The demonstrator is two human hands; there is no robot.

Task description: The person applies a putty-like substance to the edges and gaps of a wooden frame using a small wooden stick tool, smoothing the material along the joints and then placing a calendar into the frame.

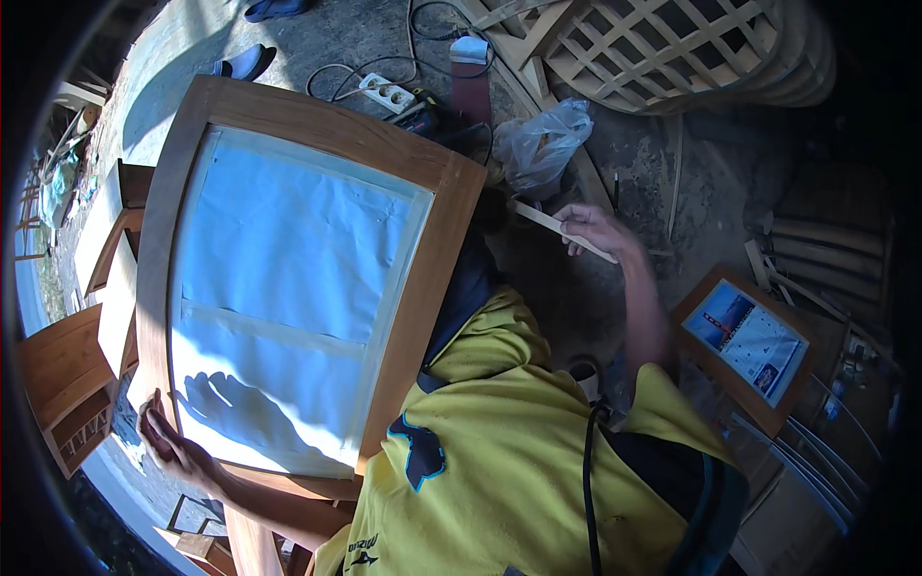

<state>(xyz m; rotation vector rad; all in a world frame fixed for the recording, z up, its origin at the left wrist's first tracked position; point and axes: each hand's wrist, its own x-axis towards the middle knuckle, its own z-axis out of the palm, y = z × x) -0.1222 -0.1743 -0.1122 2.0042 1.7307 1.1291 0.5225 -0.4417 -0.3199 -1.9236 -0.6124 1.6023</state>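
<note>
In front of me on the left stands a large brown wooden frame (423, 288), its panel covered with pale paper (288, 230) that is taped along the edges. My left hand (175, 444) is at the frame's lower left side, fingers loosely stretched and apart, and seems to touch the edge. Its shadow falls across the paper. Out to the right, beyond the frame, my right hand (597, 230) grips a flat, light wooden stick (540, 218) between thumb and fingers. The stick's far end points left toward a dark, shaded spot that I cannot make out.
A white power strip (387, 93) with cables and a clear plastic bag (545, 144) lie beyond the frame. Wooden latticework (663, 43) stands at the far right. A framed picture panel (744, 336) lies at right. Wooden furniture pieces (72, 370) stand at left; a shoe (248, 62) lies far left.
</note>
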